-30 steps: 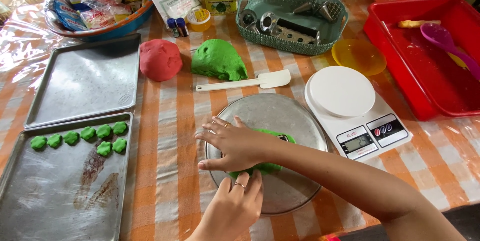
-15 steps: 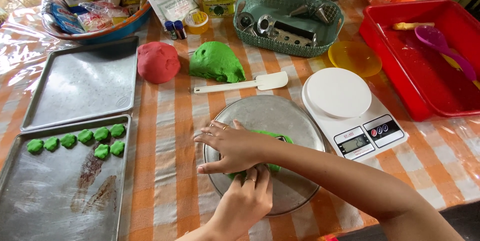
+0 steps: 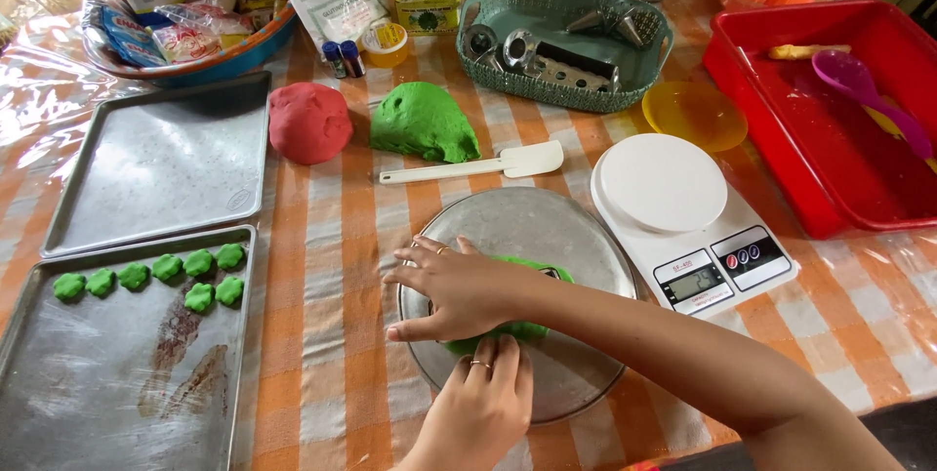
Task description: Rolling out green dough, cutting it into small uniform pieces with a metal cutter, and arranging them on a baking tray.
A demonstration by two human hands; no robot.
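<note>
Two hands meet low in the middle of the head view, over a round metal plate [image 3: 547, 227] on the checked desk [image 3: 342, 237]: the right hand [image 3: 464, 290] lies flat with fingers spread on a flattened piece of green dough [image 3: 532, 266], while the left hand [image 3: 483, 403], its grip closed loosely, touches the dough's near edge. Left of them a baking tray [image 3: 127, 383] holds seven small green dough shapes [image 3: 200, 263]; above lie a white spatula [image 3: 478, 166], a green dough lump [image 3: 422, 122] and a red dough ball [image 3: 308, 122], with a white kitchen scale [image 3: 683, 217] at right.
</note>
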